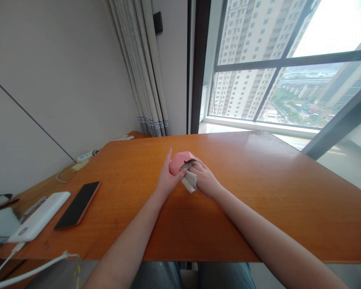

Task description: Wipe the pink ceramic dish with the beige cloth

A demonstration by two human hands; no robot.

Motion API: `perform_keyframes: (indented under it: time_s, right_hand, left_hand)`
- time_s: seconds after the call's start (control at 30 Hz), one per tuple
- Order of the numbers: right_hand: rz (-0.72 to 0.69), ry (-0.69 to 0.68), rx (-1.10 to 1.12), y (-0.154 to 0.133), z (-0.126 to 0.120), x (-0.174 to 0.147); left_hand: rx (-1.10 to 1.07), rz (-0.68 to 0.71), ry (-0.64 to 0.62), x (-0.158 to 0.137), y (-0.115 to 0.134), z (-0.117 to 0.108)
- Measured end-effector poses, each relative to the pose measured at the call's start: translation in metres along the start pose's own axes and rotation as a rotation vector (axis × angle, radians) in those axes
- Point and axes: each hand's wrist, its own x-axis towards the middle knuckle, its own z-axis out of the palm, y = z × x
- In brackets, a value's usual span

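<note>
Over the middle of the wooden table, my left hand (167, 176) grips a small pink hollow container (180, 160) from its left side, thumb across the near edge. The container's opening faces toward me and to the right; whether it is a cup or a bowl I cannot tell. A pale grey cloth (190, 181) is bunched in this opening, and one end hangs out below. The fingers of my right hand (206, 180) are closed on the cloth at the opening, partly hidden by it and by the pink rim.
On the left of the table (273, 192) lie a black phone (78, 205) and a white power bank (40, 214) with a cable plugged in. A power strip (86, 155) sits by the wall. A curtain (144, 68) and a large window (267, 66) stand behind the table.
</note>
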Motion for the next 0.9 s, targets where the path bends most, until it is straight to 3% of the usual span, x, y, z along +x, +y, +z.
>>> perform_keyframes:
  time_s: [0.13, 0.27, 0.43, 0.63, 0.8, 0.9]
  right_hand:
    - [0.04, 0.065, -0.023, 0.001, 0.004, -0.005]
    - [0.029, 0.066, -0.022, -0.002, 0.001, -0.001]
    - [-0.117, 0.031, -0.023, -0.005, -0.008, 0.005]
    - [0.037, 0.101, 0.047, -0.011, 0.007, -0.002]
    - [-0.012, -0.016, 0.076, -0.007, 0.006, 0.0]
    - [-0.035, -0.022, 0.066, -0.002, -0.001, 0.001]
  left_hand:
    - [-0.203, 0.002, 0.056, -0.01, -0.01, 0.027]
    - [-0.021, 0.046, 0.075, -0.007, -0.01, 0.017]
    - [0.294, 0.133, 0.024, -0.003, 0.001, -0.008]
    - [0.203, 0.211, 0.169, -0.015, -0.005, 0.014]
    - [0.345, 0.245, 0.059, -0.007, 0.001, -0.001]
    - [0.324, 0.217, -0.027, -0.004, 0.002, -0.004]
